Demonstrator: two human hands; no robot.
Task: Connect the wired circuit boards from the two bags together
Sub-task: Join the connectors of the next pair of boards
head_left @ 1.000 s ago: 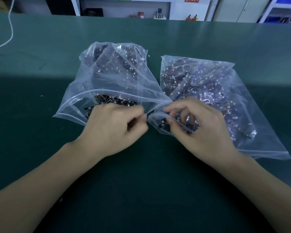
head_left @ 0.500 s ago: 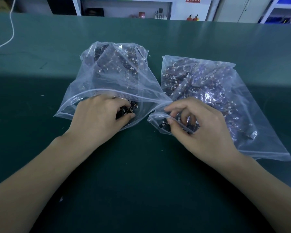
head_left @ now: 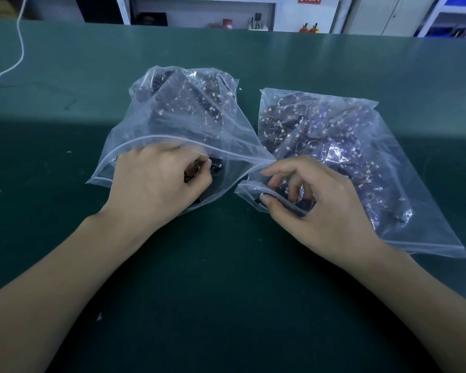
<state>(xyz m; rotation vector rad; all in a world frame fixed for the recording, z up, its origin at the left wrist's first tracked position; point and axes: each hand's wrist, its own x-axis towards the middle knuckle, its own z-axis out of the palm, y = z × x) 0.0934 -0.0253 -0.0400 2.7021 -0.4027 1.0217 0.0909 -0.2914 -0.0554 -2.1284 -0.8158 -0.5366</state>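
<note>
Deeper into the left bag [head_left: 172,117] now, my left hand [head_left: 156,184] curls on a board [head_left: 199,168] while my right hand [head_left: 320,203] pinches the right bag [head_left: 361,146]'s mouth, fingers inside; nothing is out or joined yet.

Two clear zip bags of wired circuit boards on green table [head_left: 65,238], left hand [head_left: 156,181] inside left bag [head_left: 189,117] pinching a board, right hand [head_left: 318,200] pinching right bag [head_left: 361,146] mouth edge.
</note>
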